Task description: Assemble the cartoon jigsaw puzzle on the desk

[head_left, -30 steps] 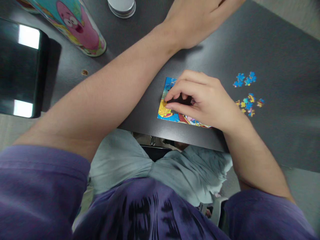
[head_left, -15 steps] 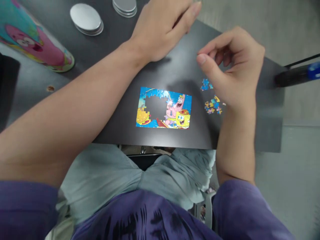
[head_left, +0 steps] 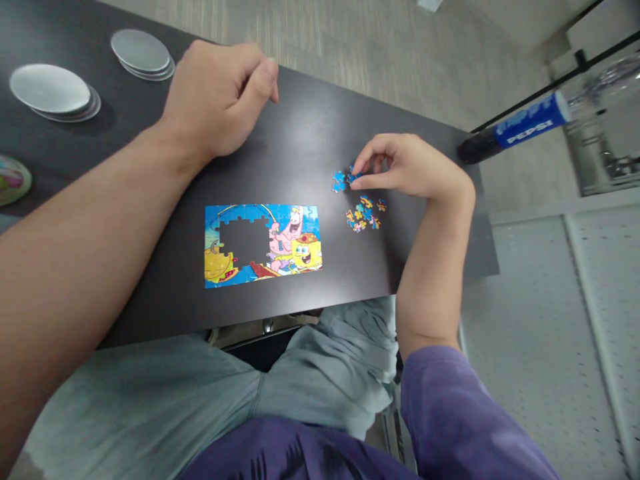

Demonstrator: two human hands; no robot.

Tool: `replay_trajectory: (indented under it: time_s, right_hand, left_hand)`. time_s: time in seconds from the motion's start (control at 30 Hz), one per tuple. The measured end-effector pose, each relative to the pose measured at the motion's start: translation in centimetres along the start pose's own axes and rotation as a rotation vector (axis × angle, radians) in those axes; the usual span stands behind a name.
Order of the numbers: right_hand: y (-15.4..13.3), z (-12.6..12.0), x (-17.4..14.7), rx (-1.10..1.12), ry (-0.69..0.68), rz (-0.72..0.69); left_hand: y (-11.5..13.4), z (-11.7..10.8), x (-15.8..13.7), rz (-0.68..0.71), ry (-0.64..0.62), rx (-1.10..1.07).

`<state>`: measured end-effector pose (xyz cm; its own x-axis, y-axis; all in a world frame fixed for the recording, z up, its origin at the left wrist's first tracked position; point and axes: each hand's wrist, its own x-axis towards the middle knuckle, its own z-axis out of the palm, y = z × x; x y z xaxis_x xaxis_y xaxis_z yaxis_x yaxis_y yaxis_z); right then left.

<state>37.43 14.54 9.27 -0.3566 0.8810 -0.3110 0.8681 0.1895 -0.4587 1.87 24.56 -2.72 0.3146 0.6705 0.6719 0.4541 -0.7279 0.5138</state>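
Observation:
A cartoon jigsaw puzzle (head_left: pixel 305 257) lies flat on the dark table, its frame joined around an open gap in the middle. To its right, my right hand (head_left: pixel 407 167) has thumb and index finger closed on a blue puzzle piece (head_left: pixel 352 175) at table level. Beside those fingertips are loose blue pieces (head_left: pixel 339 181). Nearer to me is a small heap of mixed yellow, pink and blue pieces (head_left: pixel 365 215). Up and left of the puzzle, my left hand (head_left: pixel 220 97) rests in a loose fist on the table, with nothing visible in it.
Two stacks of round silver discs, a left stack (head_left: pixel 53 90) and a farther stack (head_left: pixel 143 53), lie left of my left hand. The end of a printed can (head_left: pixel 14 180) shows at the left edge. A Pepsi bottle (head_left: pixel 520 130) stands at the table's right end.
My right hand has come down from above the table to the blue pieces, and its fingertips have closed on one. The view has shifted right; my left hand still rests in a fist.

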Motion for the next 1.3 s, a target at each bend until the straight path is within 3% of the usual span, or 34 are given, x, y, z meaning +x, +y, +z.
replay_trajectory:
  time_s: [0.13, 0.33, 0.57, 0.87, 1.1, 1.3]
  right_hand:
    - [-0.5, 0.0, 0.1, 0.03, -0.093, -0.045]
    - [-1.3, -0.4, -1.2, -0.033, -0.183, 0.033]
    - [-4.4, 1.0, -1.2, -0.204, -0.257, 0.144]
    - [-2.6, -0.7, -2.7, -0.167, -0.077, 0.189]
    - [-1.2, 0.0, -1.8, -0.194, -0.143, 0.214]
    - [-0.5, -0.8, -2.4, -0.145, -0.021, 0.201]
  left_hand:
    - [0.5, 0.1, -0.2, -0.008, 0.006, 0.019]
    - [1.6, -0.4, -0.4, 0.004, -0.008, 0.058]
    - [2.4, -0.8, -0.6, -0.04, -0.034, 0.053]
    - [3.2, -1.0, -0.8, -0.058, -0.017, 0.03]
    - [2.9, -0.8, -0.8, -0.086, -0.024, 0.039]
    - [3.4, -1.1, -0.7, -0.092, -0.049, 0.052]
